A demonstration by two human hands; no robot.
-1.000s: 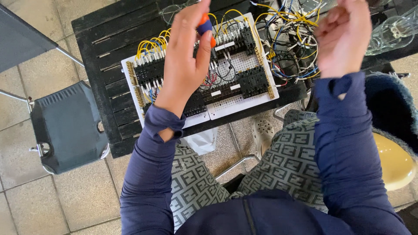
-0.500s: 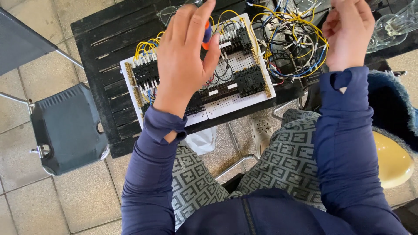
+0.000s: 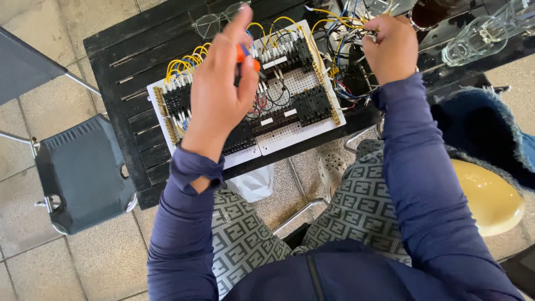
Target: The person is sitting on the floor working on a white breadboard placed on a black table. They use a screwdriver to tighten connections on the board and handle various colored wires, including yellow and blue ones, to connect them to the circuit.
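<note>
Head view, the only one. My left hand is raised over the left half of the panel, a white perforated board with black terminal blocks and yellow, blue and black leads. Its grip is pinched on an orange-handled screwdriver; only a bit of handle shows between thumb and fingers, the tip is hidden, so I cannot tell which terminal it meets. Index finger stands straight up, off the tool, I judge to leave the thumb and middle fingers free to turn it. Wrist sits above the board rather than on it, probably to keep the leads below from being pressed. My right hand is at the far right edge of the panel, fingers curled in among the wires; grip is pressed together on a few strands, though which ones I cannot tell. The bundle looks lifted off the board, likely to keep it clear of the blocks. Panel lies flat on the dark slatted counter, slightly skewed, near edge toward my knees. Glasses lie on the counter just beyond the panel's far left corner. A clear tumbler stands well to the right. Grey chair on the tiled floor to my left, yellow seat to my right.
</note>
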